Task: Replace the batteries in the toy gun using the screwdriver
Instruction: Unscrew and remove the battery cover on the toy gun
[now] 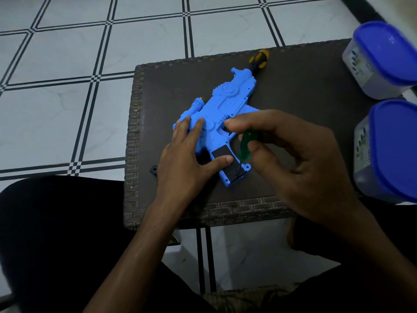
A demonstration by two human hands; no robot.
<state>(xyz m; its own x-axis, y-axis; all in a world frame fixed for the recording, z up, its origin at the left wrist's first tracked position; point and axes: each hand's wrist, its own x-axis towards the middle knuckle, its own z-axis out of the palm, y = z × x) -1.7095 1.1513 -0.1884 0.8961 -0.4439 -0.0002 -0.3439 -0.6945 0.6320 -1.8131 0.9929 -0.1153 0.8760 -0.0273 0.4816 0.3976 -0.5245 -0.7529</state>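
Note:
A bright blue toy gun (228,102) lies flat on a small dark brown table (304,105), grip pointing toward me. A black battery cover (222,153) sits on the grip. My left hand (187,154) presses down on the gun, fingers spread over its body and thumb on the cover. My right hand (291,154) holds a green-handled screwdriver (247,145) upright, its thin tip touching the lower end of the black cover. A second screwdriver with a yellow and black handle (259,58) lies behind the gun's muzzle end.
Two clear tubs with blue lids stand at the right, one (383,55) at the far edge and one (392,150) nearer. A small dark piece (154,170) lies by the table's left edge. Tiled floor surrounds the table; my dark-clothed legs are below.

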